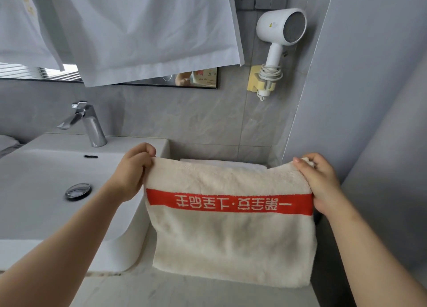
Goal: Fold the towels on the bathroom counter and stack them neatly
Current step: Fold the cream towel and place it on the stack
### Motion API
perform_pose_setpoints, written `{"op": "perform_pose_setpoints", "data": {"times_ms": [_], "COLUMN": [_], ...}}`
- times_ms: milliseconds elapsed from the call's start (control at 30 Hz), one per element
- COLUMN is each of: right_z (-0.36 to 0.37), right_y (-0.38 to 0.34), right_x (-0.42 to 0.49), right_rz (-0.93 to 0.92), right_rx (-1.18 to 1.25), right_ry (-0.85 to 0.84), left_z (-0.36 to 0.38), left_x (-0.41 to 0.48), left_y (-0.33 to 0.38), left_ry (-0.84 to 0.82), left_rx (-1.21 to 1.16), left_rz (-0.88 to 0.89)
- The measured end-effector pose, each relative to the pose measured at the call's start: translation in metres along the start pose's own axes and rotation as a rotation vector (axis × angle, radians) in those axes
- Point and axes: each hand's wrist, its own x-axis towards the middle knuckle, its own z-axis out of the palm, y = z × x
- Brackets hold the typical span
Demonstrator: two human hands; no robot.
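Two bare arms (pixel 69 249) reach forward from the bottom. The left hand (pixel 131 168) pinches one top corner of the cream towel (pixel 231 237) with curled fingers. The right hand (pixel 323 186) pinches the other top corner the same way. The cream towel hangs flat and open between them, over the counter (pixel 184 293) just right of the sink (pixel 34 191), with a red band (pixel 228 202) across it. A white towel (pixel 221 162) peeks out behind its top edge, by the wall (pixel 184 122). I think the folding of this one is just starting. Next the hands should probably bring the two corners together so the edges match, then lay it down
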Motion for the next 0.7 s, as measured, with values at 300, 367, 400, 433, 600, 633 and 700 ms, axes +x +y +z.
{"op": "perform_pose_setpoints", "data": {"times_ms": [300,367,400,433,600,633,700], "right_z": [0.004,0.005,0.007,0.008,0.016,0.017,0.021], "right_y": [0.02,0.033,0.039,0.045,0.072,0.077,0.084], "right_x": [0.021,0.025,0.026,0.026,0.035,0.038,0.045], "right_rz": [0.193,0.202,0.205,0.202,0.153,0.15,0.134], "right_rx": [0.037,-0.06,-0.126,-0.198,-0.453,-0.491,-0.553], "right_ry": [0.026,-0.005,-0.029,-0.044,0.015,0.027,0.05], "left_z": [0.011,0.011,0.011,0.012,0.022,0.024,0.026], "left_x": [0.025,0.034,0.038,0.039,0.049,0.052,0.059], "left_y": [-0.013,-0.031,-0.04,-0.047,-0.067,-0.069,-0.074], "left_ry": [0.144,0.176,0.159,0.133,0.048,0.05,0.067], "left_rx": [0.08,0.361,0.474,0.584,1.008,1.044,1.113], "left_rz": [-0.183,-0.182,-0.172,-0.16,-0.057,-0.06,-0.065]}}
